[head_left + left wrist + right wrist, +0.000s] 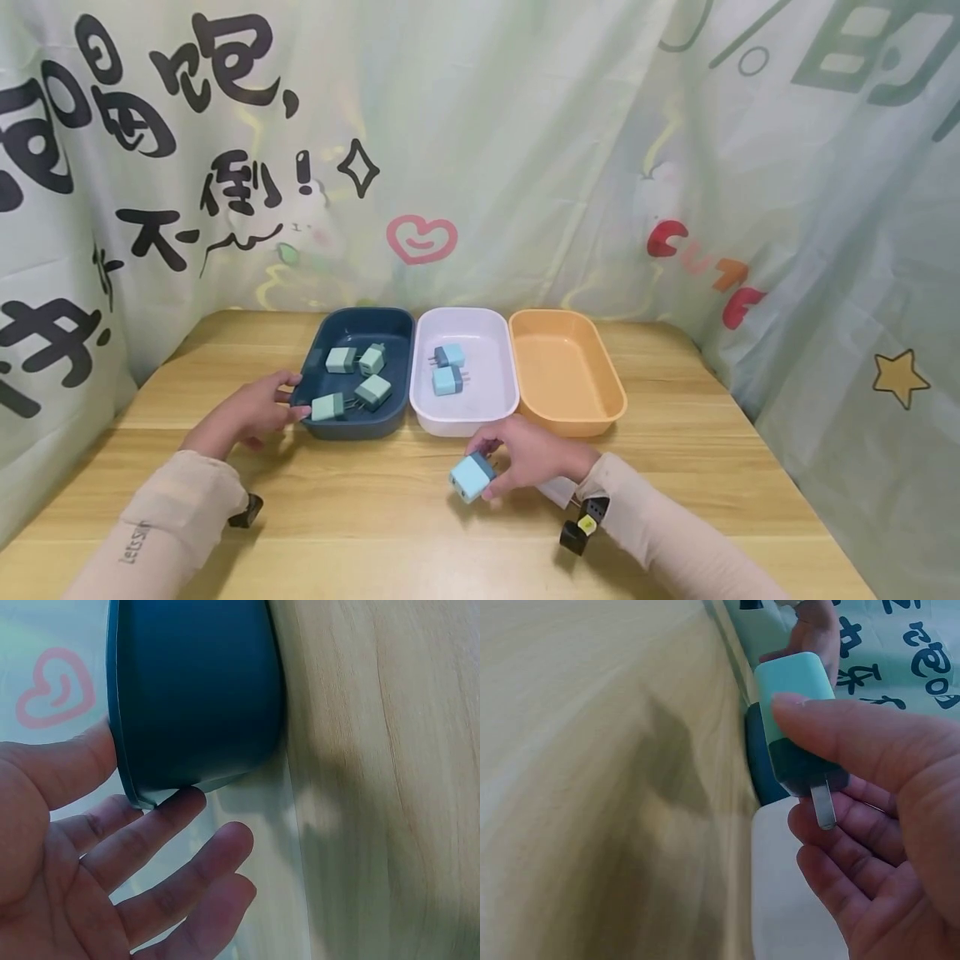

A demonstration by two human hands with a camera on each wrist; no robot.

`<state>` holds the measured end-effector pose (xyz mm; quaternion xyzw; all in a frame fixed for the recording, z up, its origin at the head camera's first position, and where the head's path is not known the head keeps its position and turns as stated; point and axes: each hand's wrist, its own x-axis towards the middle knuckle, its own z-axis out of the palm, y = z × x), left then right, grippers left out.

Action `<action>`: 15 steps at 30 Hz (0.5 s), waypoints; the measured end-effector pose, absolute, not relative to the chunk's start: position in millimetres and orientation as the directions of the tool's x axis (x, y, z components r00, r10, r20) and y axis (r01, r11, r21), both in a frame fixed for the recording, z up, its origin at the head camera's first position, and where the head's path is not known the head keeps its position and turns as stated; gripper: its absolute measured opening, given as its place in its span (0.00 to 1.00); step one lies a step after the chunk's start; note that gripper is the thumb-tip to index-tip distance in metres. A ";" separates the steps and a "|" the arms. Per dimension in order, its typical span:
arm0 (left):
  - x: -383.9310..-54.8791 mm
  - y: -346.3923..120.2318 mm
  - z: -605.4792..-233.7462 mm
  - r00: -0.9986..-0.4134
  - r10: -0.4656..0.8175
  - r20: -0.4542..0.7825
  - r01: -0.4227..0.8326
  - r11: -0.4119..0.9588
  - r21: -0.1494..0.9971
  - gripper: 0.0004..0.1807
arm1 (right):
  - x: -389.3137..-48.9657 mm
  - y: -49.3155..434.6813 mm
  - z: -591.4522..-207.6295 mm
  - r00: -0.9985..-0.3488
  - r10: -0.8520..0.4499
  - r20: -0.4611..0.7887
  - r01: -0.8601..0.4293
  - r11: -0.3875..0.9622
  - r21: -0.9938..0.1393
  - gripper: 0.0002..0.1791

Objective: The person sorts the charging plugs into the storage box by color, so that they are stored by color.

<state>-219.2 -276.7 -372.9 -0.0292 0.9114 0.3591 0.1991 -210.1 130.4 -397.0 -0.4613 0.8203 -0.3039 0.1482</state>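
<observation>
Held between the thumb and fingers of my right hand (528,454) is a light-blue and dark-blue plug charger (471,478). It is above the table, in front of the white tray (465,423). In the right wrist view, one metal prong shows at its darker end. My left hand (258,407) is at the left side of the navy tray (356,429), thumb and fingertips at its rim and outer wall, the other fingers spread. Several mint-green chargers (372,392) lie in the navy tray. Two light-blue and dark-blue chargers (447,381) lie in the white one.
An orange-yellow tray (573,427) stands to the right of the white tray, completing a side-by-side row. All three rest on a wooden table (360,517). A printed curtain (510,167) hangs behind and along both sides.
</observation>
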 end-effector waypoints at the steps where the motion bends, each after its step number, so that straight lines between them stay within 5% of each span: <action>1: -219.3 -277.0 -373.1 -0.920 0.090 -0.382 -0.195 0.740 0.644 0.40 | -211.1 130.1 -396.2 -0.535 -0.844 0.042 -0.670 0.393 -0.630 0.24; 15: -217.9 -277.4 -373.1 -0.922 0.094 -0.375 -0.189 0.736 0.650 0.41 | -219.0 122.2 -374.1 -0.554 -0.829 0.084 -0.660 0.375 -0.651 0.23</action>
